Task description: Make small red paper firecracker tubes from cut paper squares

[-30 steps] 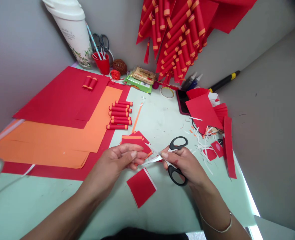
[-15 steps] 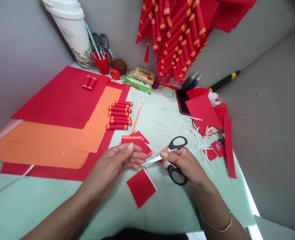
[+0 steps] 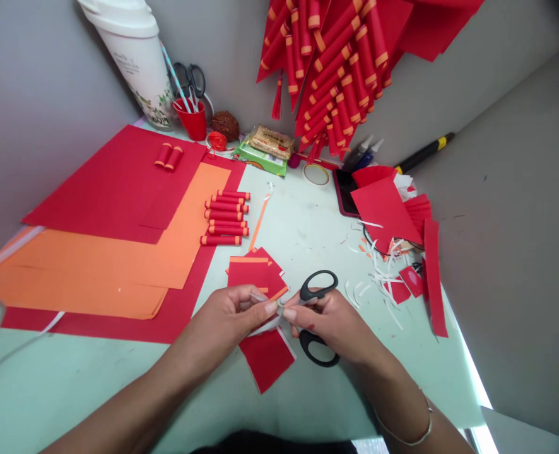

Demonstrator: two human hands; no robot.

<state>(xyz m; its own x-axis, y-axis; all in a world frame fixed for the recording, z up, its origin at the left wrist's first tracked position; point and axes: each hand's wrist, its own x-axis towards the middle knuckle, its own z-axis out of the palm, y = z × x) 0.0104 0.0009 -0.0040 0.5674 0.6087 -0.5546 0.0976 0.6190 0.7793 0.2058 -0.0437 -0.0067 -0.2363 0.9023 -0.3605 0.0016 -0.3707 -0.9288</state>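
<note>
My right hand [image 3: 341, 323] is closed on a pair of black-handled scissors [image 3: 304, 292], their blades pointing left toward my other hand. Thumb and index finger of my left hand [image 3: 232, 318] are pinched together, touching or nearly touching the right fingertips by the scissors' pivot. Whatever lies in that pinch is too small to make out. Just below the blades, a red paper square [image 3: 267, 364] with a white strip along one edge lies on the table. Beyond my hands sits a small pile of red squares [image 3: 247, 272] edged with orange.
Red-and-orange paper rolls [image 3: 221, 240] lie in a row. Large red sheets [image 3: 118, 183] and orange sheets [image 3: 94, 277] cover the left side. White paper scraps [image 3: 383, 277] and a phone [image 3: 344, 192] are on the right. A tall white cup [image 3: 132, 63] stands at the back.
My left hand has gone from spread fingers to a pinch. My right hand has brought the scissors left and slightly down, and the two hands now meet.
</note>
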